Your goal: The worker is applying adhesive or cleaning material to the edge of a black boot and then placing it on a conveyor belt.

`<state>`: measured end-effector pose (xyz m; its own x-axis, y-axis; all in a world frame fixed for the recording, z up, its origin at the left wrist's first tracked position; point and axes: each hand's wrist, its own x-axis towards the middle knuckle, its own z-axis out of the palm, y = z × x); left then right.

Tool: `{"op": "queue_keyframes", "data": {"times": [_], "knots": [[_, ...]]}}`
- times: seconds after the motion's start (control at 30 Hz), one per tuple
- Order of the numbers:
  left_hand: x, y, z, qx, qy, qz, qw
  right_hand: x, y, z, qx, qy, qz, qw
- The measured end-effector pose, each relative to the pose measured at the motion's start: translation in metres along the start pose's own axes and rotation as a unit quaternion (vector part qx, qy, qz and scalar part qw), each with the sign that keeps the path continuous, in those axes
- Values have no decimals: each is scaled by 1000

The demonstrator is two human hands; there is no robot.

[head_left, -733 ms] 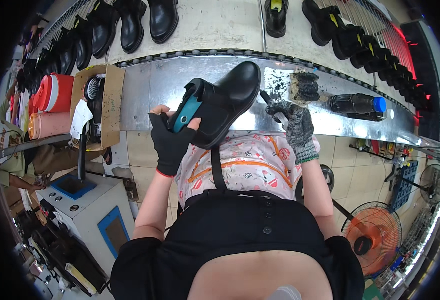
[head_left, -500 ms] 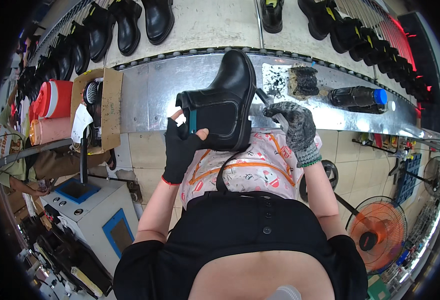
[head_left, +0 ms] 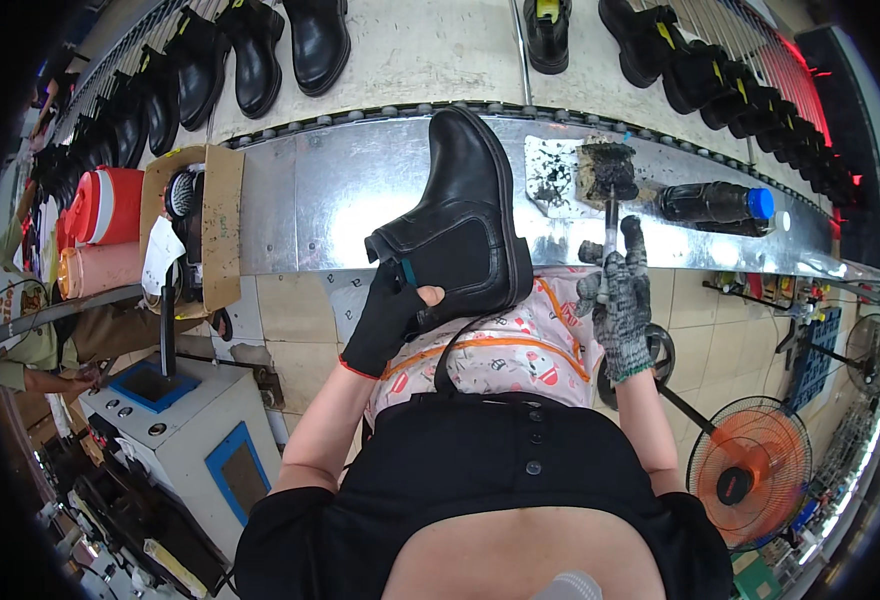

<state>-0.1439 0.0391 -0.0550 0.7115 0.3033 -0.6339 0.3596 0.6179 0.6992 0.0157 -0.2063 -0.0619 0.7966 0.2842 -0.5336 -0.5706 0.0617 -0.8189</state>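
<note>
My left hand [head_left: 385,320], in a black fingerless glove, grips a black ankle boot [head_left: 465,170] at its top opening. The boot lies on its side with its toe pointing away from me and its sole facing right. My right hand [head_left: 622,310], in a grey knitted glove, holds a slim brush [head_left: 612,225] by the handle. The brush tip is at a black-stained sponge-like block [head_left: 600,160], which partly covers a white card smeared with black [head_left: 550,170]. Right of these lies a dark bottle with a blue cap [head_left: 710,203].
Past the metal bench [head_left: 290,205] runs a conveyor [head_left: 410,60] bearing several black boots [head_left: 255,60]. A cardboard box [head_left: 222,230] with brushes and a red jug [head_left: 110,205] stand at left. An orange fan [head_left: 745,475] is at lower right, a grey machine [head_left: 175,420] at lower left.
My right hand with the brush has moved from beside the boot's sole to the black block. My left hand and the boot have shifted slightly right and toward me.
</note>
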Motion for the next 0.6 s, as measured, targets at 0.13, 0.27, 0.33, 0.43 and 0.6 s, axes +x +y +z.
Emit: {"op": "queue_keyframes", "data": {"times": [0.13,0.27,0.33,0.43,0.6], "knots": [[-3,5,12,7,-19,5,1000,-2,-21,15,49,-4,-82,995],[-5,6,18,29,-23,0,999,0,-7,6,-52,-1,-21,998],[-4,2,16,26,-25,18,999,-12,-20,19,-46,38,-34,998],[-6,-1,14,42,-29,12,999,-3,-19,18,-3,59,-93,994],[-2,-5,7,107,-39,-14,993,6,-12,2,-67,-20,-33,997]]}}
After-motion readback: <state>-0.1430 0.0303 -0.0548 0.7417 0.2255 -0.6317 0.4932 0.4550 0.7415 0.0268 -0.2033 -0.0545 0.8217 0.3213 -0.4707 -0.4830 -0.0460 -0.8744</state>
